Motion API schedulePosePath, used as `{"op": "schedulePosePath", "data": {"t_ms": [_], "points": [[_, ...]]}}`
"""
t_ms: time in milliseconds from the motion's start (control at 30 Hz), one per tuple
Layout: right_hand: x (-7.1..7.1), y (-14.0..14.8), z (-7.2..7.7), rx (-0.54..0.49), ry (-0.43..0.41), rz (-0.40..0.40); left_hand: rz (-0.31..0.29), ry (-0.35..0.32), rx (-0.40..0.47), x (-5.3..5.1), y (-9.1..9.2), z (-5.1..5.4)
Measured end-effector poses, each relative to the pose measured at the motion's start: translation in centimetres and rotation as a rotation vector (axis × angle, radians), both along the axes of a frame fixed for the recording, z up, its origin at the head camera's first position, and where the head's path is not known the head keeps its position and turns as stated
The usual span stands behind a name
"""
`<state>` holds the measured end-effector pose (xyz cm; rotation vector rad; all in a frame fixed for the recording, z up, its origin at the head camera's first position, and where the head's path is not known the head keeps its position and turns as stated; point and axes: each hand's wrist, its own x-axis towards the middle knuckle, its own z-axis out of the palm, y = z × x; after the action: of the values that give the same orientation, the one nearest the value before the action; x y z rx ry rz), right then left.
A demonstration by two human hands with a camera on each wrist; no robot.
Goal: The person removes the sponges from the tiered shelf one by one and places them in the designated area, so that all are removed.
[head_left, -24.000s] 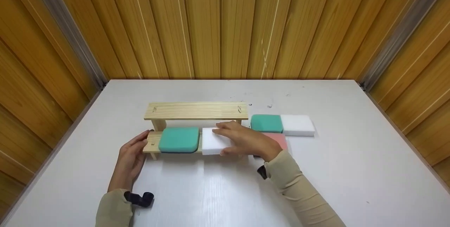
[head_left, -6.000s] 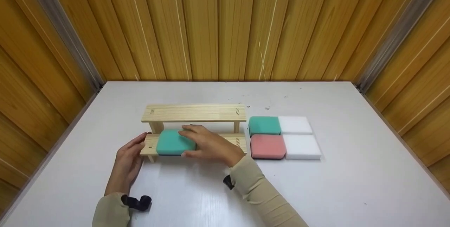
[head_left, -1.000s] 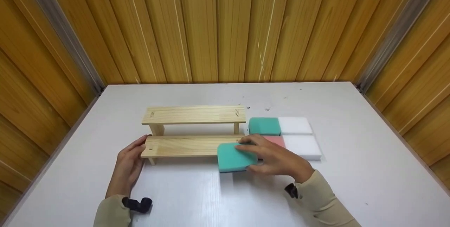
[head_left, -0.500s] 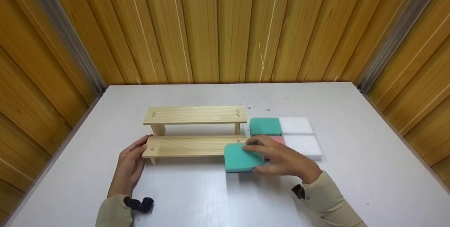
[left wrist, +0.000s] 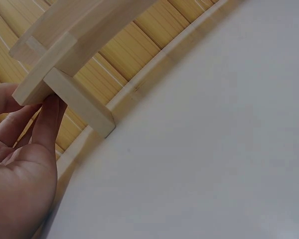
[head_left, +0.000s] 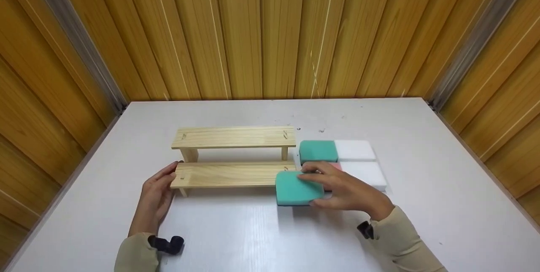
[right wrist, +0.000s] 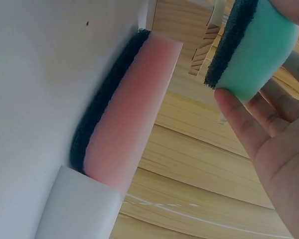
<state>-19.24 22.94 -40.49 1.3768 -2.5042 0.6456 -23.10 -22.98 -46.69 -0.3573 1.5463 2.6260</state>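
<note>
My right hand [head_left: 346, 192] holds a green scouring sponge [head_left: 297, 189] between thumb and fingers, just off the front right corner of the two-step wooden stand [head_left: 228, 175]. In the right wrist view the sponge [right wrist: 256, 55] hangs above the table, its dark scrubbing side down. My left hand [head_left: 155, 194] grips the left end of the stand's lower step. The left wrist view has its fingers [left wrist: 47, 119] under the board, beside a stand leg [left wrist: 82, 102]. Both steps carry nothing.
Right of the stand lie a second green sponge [head_left: 318, 151], two white sponges [head_left: 354, 150] and a pink sponge [right wrist: 129, 109], mostly behind my right hand in the head view. Wood-patterned panels [head_left: 261, 31] enclose the white table [head_left: 228, 238] behind and at the sides.
A white sponge has left the lower step and now lies in the right-hand group. The green sponge was lifted off that step and carried right; my left hand kept its place.
</note>
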Motion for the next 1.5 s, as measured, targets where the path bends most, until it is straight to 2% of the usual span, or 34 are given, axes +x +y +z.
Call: {"op": "schedulePosePath", "data": {"t_ms": [267, 700, 867, 1067, 1300, 1500], "points": [[-0.2, 0.7, -0.2, -0.041, 0.008, 0.060, -0.018, 0.014, -0.022, 0.1, 0.0, 0.1], [-0.1, 1.9, -0.1, -0.021, -0.037, 0.055, -0.030, 0.031, -0.058, 0.1, 0.0, 0.0], [0.1, 2.3, 0.0, -0.006, -0.101, 0.022, -0.033, 0.031, -0.064, 0.0, 0.0, 0.0], [0.4, 2.8, 0.0, 0.000, -0.217, -0.033, -0.033, 0.030, -0.038, 0.0, 0.0, 0.1], [0.6, 3.4, 0.0, 0.006, -0.179, -0.038, -0.038, 0.030, -0.033, 0.1, -0.1, 0.2], [0.7, 3.9, 0.0, -0.008, -0.148, -0.021, -0.020, 0.030, -0.069, -0.1, 0.1, -0.1]]}}
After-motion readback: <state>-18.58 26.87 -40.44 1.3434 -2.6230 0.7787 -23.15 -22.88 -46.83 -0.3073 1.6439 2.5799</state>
